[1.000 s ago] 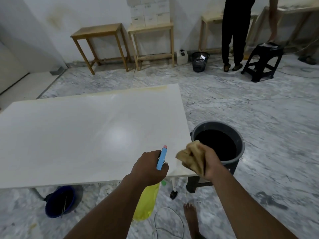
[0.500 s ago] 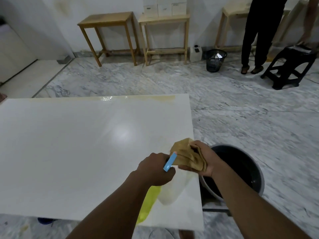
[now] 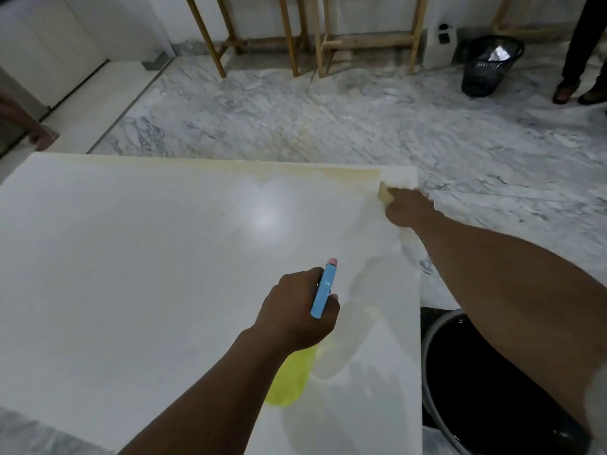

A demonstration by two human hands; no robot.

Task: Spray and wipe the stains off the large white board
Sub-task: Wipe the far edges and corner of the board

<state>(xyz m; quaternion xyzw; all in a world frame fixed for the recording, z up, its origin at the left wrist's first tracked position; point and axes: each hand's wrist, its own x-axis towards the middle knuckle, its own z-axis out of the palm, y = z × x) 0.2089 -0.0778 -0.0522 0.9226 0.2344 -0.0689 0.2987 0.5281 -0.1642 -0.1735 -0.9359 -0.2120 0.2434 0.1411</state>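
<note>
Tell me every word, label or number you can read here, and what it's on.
No readable text anywhere.
Spray bottle in the left hand: no label showing.
Cloth in the right hand: plain.
White board: only yellowish stains.
White box by the wall: dark marks, too blurred to read.

Marble floor (image 3: 328, 119), wooden table legs (image 3: 289, 34), black mesh bin (image 3: 489, 65), dark bucket (image 3: 424, 382)
</note>
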